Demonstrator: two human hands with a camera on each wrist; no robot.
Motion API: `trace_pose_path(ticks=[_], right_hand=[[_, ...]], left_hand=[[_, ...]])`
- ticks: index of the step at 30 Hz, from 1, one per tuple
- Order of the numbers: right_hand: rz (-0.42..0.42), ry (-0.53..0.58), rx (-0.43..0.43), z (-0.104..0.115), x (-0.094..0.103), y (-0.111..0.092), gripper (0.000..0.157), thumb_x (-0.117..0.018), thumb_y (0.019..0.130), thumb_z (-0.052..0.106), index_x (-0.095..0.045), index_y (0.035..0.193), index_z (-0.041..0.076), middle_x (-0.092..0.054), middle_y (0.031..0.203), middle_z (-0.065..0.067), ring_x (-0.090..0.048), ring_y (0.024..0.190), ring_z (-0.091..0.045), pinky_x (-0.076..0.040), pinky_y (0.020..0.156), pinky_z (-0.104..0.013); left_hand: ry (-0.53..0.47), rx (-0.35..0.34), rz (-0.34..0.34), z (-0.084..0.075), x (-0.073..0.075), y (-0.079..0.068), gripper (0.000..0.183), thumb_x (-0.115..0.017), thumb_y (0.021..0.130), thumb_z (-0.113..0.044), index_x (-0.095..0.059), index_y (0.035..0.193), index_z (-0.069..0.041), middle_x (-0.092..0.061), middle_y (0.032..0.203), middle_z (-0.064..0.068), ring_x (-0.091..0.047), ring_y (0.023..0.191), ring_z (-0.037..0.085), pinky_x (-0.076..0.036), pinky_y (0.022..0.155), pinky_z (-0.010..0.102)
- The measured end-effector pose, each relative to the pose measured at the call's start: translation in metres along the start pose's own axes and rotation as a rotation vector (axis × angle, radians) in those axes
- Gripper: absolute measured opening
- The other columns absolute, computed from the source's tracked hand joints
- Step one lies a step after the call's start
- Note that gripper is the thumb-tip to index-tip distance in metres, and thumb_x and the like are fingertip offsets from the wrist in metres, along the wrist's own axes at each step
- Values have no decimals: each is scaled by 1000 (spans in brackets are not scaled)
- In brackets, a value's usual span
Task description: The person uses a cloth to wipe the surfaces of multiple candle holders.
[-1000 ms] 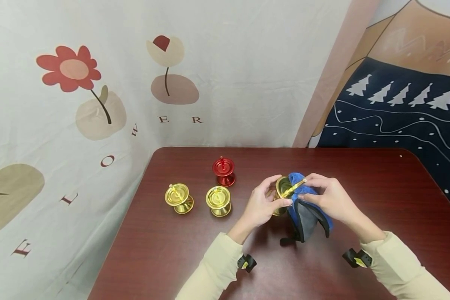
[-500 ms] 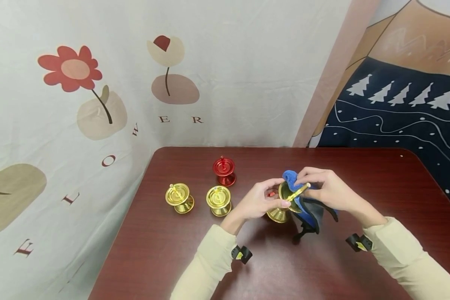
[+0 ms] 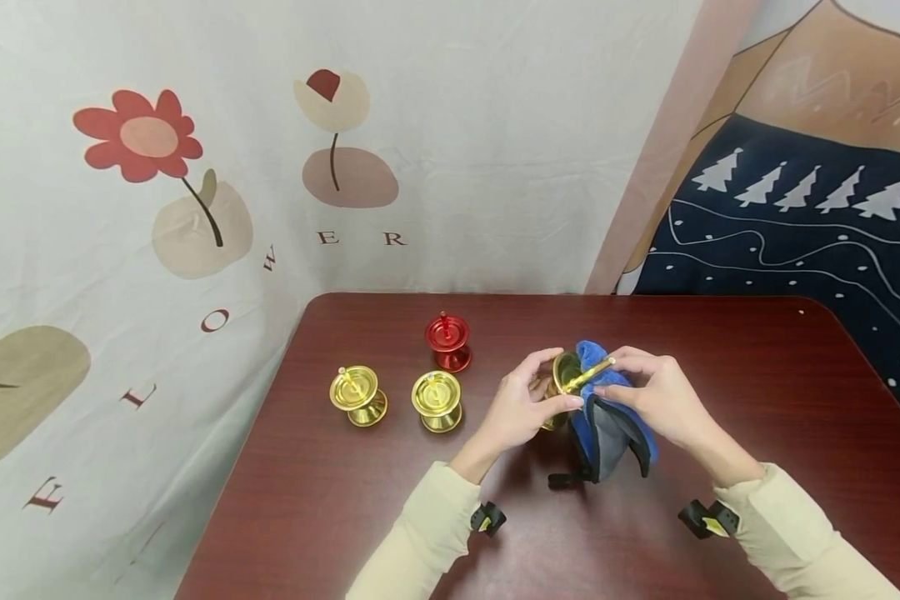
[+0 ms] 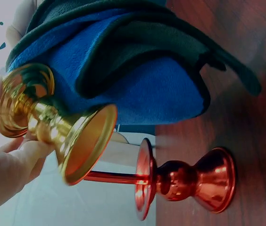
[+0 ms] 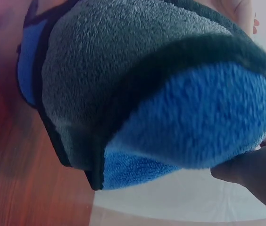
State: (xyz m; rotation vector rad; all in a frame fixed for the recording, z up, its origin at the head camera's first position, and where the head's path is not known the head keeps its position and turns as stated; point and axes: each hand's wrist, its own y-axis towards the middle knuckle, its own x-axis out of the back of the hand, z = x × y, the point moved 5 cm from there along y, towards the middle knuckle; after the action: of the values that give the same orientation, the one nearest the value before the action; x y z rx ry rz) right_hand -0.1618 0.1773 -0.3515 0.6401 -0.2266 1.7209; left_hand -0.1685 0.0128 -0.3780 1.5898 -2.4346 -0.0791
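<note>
My left hand (image 3: 521,404) grips a shiny gold candlestick (image 3: 561,379), its fingers and thumb around the cup. The candlestick is tilted, with its spike leaning to the right. In the left wrist view its gold base (image 4: 97,141) is turned toward the table side. Bunched in my right hand (image 3: 663,396) is a blue and grey cloth (image 3: 611,433) with black edging, pressed at the candlestick's cup and spike. Loose folds of the cloth (image 5: 194,113) hang below and fill much of the right wrist view, hiding most of the right fingers.
Two gold candlesticks stand to the left, one farther out (image 3: 358,397) and one nearer (image 3: 437,402). Behind them is a red candlestick (image 3: 447,340). The left wrist view has a red candlestick (image 4: 180,181) upright on the brown table (image 3: 307,517). A printed curtain (image 3: 480,167) hangs behind.
Half a second ago the gold candlestick leaned less and the right hand sat higher. Both hands have since tipped it back to nearly its earlier pose, the cloth staying against the cup.
</note>
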Motion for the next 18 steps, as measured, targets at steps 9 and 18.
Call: trace_pose_path(ticks=[9, 18], right_hand=[[10, -49, 28, 0, 8, 7, 16, -72, 76, 3, -69, 91, 4, -61, 89, -2, -53, 83, -15, -48, 74, -17], [104, -37, 137, 5, 19, 12, 13, -71, 78, 5, -70, 89, 10, -61, 92, 1, -55, 83, -12, -51, 66, -23]], left_hand=[[-8, 147, 139, -3, -3, 8, 62, -75, 74, -5, -38, 124, -6, -60, 114, 14, -59, 100, 15, -46, 83, 21], [-10, 125, 273, -10, 3, 18, 59, -69, 79, 0, -41, 130, 3, -57, 118, 16, -58, 95, 14, -47, 84, 24]])
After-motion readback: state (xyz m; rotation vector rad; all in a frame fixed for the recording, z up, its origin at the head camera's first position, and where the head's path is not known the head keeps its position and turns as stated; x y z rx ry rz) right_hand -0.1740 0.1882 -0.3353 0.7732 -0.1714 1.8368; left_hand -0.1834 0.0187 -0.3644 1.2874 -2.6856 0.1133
